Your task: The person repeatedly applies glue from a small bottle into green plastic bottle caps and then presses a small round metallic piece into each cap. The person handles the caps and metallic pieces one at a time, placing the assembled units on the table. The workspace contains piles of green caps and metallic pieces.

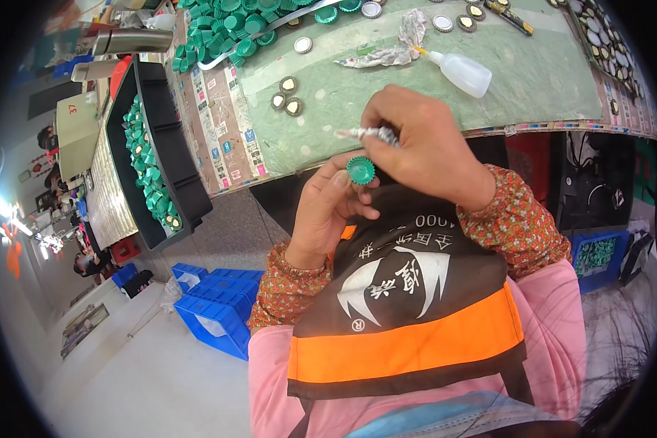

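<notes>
My left hand [324, 206] pinches a small green fluted cap [360, 171] by its edge, with the round inside facing up. Just above it, my right hand [429, 146] grips a thin stick-like tool [366, 133] wrapped in black-and-white patterned material. Its pale tip points left and stays apart from the cap; its exact kind cannot be made out. On the green work surface [306, 139] ahead, several dark-rimmed caps [289, 85] with cream centres form a small group. A white squeeze bottle [466, 74] with an orange tip lies beyond my right hand.
Green caps [230, 22] are heaped at the far left of the table. A black bin [169, 146] of more green caps stands left of it. Crumpled cloth [387, 55] and a dark marker-like stick [509, 17] lie farther back. Blue crates [215, 310] sit on the floor.
</notes>
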Demonstrator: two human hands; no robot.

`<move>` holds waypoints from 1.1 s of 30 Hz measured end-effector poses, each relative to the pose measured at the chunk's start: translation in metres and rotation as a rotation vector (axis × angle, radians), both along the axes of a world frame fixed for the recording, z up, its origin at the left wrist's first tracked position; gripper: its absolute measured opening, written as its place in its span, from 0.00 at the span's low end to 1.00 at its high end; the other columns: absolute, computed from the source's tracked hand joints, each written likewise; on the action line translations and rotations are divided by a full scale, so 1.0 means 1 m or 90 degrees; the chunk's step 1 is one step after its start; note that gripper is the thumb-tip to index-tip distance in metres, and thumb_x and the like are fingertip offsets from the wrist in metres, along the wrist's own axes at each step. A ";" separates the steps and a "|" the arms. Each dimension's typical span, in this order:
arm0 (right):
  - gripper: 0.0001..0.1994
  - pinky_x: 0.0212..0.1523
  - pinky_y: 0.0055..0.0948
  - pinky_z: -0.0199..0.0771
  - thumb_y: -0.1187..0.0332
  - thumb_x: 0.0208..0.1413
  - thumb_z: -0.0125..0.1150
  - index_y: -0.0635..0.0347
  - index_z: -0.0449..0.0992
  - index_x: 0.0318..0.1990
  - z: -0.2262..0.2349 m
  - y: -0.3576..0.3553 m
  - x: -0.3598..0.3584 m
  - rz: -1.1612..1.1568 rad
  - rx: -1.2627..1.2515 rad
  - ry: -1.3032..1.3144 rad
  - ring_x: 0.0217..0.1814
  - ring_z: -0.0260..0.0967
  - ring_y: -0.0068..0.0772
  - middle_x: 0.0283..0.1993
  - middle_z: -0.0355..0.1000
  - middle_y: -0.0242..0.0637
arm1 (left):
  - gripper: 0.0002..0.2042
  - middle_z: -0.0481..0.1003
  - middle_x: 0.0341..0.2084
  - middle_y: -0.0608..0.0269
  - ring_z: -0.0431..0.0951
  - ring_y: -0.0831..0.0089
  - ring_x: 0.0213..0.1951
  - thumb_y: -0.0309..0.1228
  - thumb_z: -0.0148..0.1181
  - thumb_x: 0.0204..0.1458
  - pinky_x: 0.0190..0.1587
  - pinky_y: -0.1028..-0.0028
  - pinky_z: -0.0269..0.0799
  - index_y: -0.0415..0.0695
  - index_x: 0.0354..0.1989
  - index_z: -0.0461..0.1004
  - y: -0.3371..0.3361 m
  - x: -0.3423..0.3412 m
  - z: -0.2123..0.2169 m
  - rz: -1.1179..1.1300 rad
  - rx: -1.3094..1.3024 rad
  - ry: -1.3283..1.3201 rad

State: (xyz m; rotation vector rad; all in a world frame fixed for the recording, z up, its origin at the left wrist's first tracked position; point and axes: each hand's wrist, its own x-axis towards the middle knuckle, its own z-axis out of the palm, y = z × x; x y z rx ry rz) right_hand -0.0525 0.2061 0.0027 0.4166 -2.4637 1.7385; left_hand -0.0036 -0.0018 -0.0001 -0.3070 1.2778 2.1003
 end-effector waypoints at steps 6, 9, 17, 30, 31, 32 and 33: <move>0.07 0.35 0.42 0.72 0.70 0.52 0.65 0.63 0.76 0.34 0.013 0.005 -0.001 0.020 -0.027 -0.004 0.34 0.72 0.50 0.32 0.70 0.45 | 0.24 0.76 0.40 0.56 0.78 0.75 0.37 0.43 0.49 0.69 0.37 0.71 0.86 0.34 0.61 0.67 -0.005 0.002 -0.012 0.040 0.104 -0.061; 0.06 0.38 0.42 0.72 0.71 0.53 0.64 0.62 0.76 0.34 0.004 -0.004 0.005 0.091 0.015 0.069 0.38 0.71 0.50 0.34 0.69 0.45 | 0.23 0.76 0.39 0.56 0.78 0.74 0.37 0.43 0.49 0.69 0.37 0.71 0.86 0.33 0.59 0.68 -0.003 0.003 -0.009 0.039 0.088 -0.063; 0.07 0.42 0.40 0.72 0.75 0.53 0.64 0.62 0.76 0.40 0.000 -0.003 0.008 0.008 0.107 0.133 0.40 0.70 0.48 0.37 0.70 0.43 | 0.24 0.74 0.40 0.56 0.77 0.72 0.37 0.42 0.47 0.70 0.38 0.68 0.86 0.33 0.63 0.64 -0.004 0.004 -0.008 0.017 0.136 -0.093; 0.09 0.48 0.41 0.72 0.68 0.61 0.61 0.56 0.80 0.47 -0.015 0.167 -0.029 -0.434 0.605 0.221 0.42 0.72 0.46 0.41 0.76 0.41 | 0.25 0.71 0.43 0.56 0.75 0.69 0.41 0.42 0.43 0.71 0.40 0.67 0.84 0.32 0.65 0.62 -0.013 -0.002 -0.008 0.041 0.213 -0.129; 0.10 0.48 0.42 0.71 0.67 0.61 0.61 0.55 0.80 0.47 -0.017 0.167 -0.031 -0.437 0.666 0.260 0.43 0.72 0.46 0.41 0.76 0.41 | 0.25 0.72 0.43 0.56 0.76 0.68 0.41 0.42 0.43 0.71 0.40 0.67 0.85 0.32 0.66 0.62 -0.013 -0.002 -0.008 0.045 0.203 -0.114; 0.10 0.49 0.43 0.70 0.67 0.60 0.61 0.55 0.80 0.47 -0.018 0.164 -0.032 -0.433 0.628 0.281 0.45 0.71 0.47 0.41 0.76 0.41 | 0.25 0.72 0.44 0.55 0.76 0.68 0.41 0.42 0.43 0.71 0.41 0.66 0.85 0.33 0.66 0.62 -0.015 -0.002 -0.008 0.051 0.193 -0.100; 0.09 0.49 0.43 0.70 0.67 0.60 0.62 0.55 0.80 0.47 -0.017 0.146 -0.035 -0.426 0.578 0.302 0.46 0.71 0.48 0.42 0.76 0.41 | 0.25 0.72 0.44 0.55 0.76 0.68 0.41 0.42 0.42 0.71 0.41 0.66 0.85 0.33 0.66 0.62 -0.017 -0.001 -0.009 0.062 0.174 -0.081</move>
